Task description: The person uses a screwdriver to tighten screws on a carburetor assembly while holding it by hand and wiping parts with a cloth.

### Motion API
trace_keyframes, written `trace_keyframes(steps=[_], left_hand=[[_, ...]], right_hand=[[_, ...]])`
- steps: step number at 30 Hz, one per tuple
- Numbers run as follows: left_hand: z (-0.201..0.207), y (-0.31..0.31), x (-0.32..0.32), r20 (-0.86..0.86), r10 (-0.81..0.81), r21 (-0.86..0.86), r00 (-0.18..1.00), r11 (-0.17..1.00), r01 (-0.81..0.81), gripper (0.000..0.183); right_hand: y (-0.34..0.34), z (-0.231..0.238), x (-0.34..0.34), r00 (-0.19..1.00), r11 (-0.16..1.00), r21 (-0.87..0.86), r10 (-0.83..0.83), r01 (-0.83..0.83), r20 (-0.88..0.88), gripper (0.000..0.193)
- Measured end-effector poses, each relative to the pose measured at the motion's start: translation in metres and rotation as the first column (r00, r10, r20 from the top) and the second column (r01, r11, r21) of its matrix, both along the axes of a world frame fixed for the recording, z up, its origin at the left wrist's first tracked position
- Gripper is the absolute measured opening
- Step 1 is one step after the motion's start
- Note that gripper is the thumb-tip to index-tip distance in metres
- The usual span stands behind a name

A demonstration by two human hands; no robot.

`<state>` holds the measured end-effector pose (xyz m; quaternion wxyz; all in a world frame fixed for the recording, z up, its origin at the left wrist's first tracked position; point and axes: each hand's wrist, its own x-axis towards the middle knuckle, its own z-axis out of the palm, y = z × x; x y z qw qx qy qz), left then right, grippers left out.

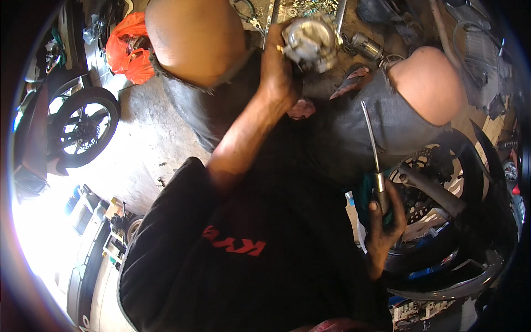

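My left hand (276,77) reaches up between my bent knees, its fingers wrapped round the side of a round, silver metal engine part (311,43). That part has a raised rim and an uneven face; its exact kind cannot be made out. At the right, beside my thigh, my right hand (384,224) grips a screwdriver (371,133) by its dark handle. The long thin shaft points up and away, apart from the metal part. Part of the handle is hidden by my fingers.
Small metal bits (310,8) lie on the floor beyond the engine part. A silver cylindrical part (366,46) lies right of it. A red plastic bag (130,52) sits past my left knee. A motorcycle wheel (87,127) stands left; another wheel (470,166) is close at my right.
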<state>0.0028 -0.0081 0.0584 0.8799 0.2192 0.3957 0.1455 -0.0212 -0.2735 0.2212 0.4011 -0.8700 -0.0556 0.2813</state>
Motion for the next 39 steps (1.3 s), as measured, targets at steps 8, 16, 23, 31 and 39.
trace_keyframes(steps=[8,16,23,31,39], left_hand=[[0.033,0.038,0.040,0.175,-0.028,-0.013,0.984,0.999,0.031,0.033],[0.055,0.050,0.052,0.198,-0.114,-0.037,0.974,0.992,0.124,0.031],[0.072,0.055,0.060,0.079,-0.082,-0.018,0.993,0.996,0.084,0.029],[0.078,0.053,0.058,0.132,-0.010,-0.073,0.991,0.997,0.020,0.030],[0.072,0.048,0.057,0.192,-0.045,-0.124,0.980,0.990,0.069,0.030]], right_hand=[[-0.018,-0.016,-0.006,0.998,0.992,0.129,-0.009,0.000,0.066,0.043],[-0.034,-0.025,-0.007,0.989,0.968,0.241,0.043,-0.077,0.144,0.040],[-0.041,-0.031,-0.012,0.988,0.948,0.312,0.016,-0.065,0.155,0.040],[-0.042,-0.038,-0.016,0.983,0.933,0.350,0.017,-0.081,0.182,0.041],[-0.040,-0.035,-0.012,0.984,0.935,0.340,0.041,-0.100,0.175,0.040]])
